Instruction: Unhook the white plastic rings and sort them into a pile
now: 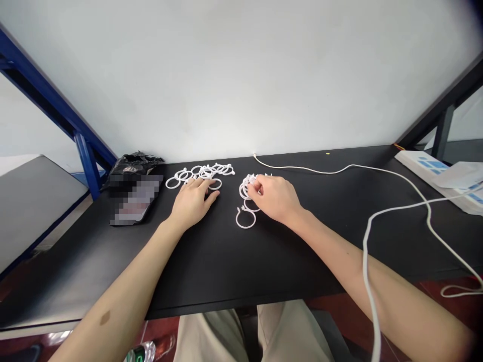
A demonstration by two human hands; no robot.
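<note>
My left hand (193,200), fingers a little apart, rests at one heap of white rings (206,172); my right hand (275,196) curls its fingers together over another bunch of rings (244,188), pinching or not I can't tell; left of my left fingers, a black bag (133,163); a white cable (366,241) crosses my right forearm (339,251); wall (245,75) beyond both fingertips; black table (234,266) stretches nearer, to its front edge.

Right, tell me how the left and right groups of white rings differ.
The left group of white rings spreads mostly sideways; the right group runs more front to back. The left group has the spread left hand at its near side; the right group is partly hidden by the curled right hand. Both show overlapping rings with small knobs, lying on the black table.
</note>
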